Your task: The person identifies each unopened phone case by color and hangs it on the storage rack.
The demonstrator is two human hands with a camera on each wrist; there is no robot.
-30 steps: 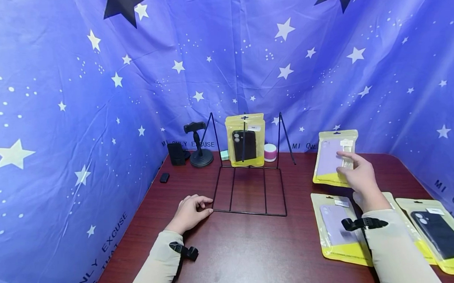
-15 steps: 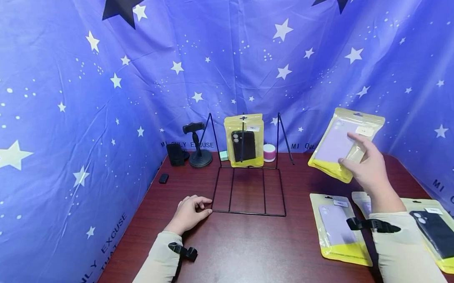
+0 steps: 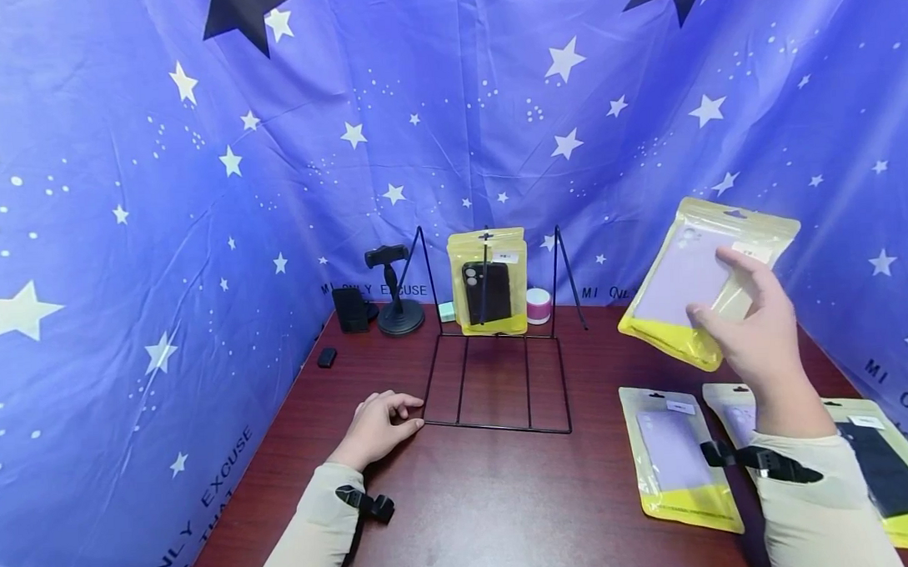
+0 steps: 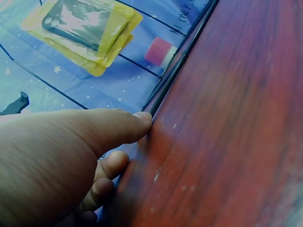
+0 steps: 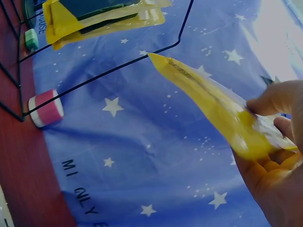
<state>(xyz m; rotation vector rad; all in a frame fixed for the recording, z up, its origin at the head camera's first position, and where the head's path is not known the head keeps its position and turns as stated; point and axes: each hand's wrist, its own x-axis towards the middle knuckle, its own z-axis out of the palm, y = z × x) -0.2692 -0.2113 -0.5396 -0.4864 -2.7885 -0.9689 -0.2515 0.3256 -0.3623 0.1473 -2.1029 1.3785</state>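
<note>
My right hand (image 3: 763, 331) grips a yellow-edged zip bag with a lilac phone case (image 3: 686, 271) by its right side, raised over the table and tilted. In the right wrist view that bag (image 5: 208, 104) shows nearly edge-on, fingers behind it. My left hand (image 3: 376, 426) pinches the front left corner of a black wire display rack (image 3: 497, 430); the left wrist view has the thumb (image 4: 128, 125) against the wire. From the rack's middle hangs a bag with a black phone case (image 3: 488, 291).
At right on the table (image 3: 461, 500) lie a bag with a lilac case (image 3: 678, 451), another partly hidden by my arm (image 3: 736, 403), and one with a black case (image 3: 892, 468). Behind the rack stand a phone stand (image 3: 398, 306) and a pink-and-white jar (image 3: 539, 305).
My right hand has lifted the lilac-case bag from low above the table, moving it up and to the right and tilting it. My left hand stays at the rack's corner.
</note>
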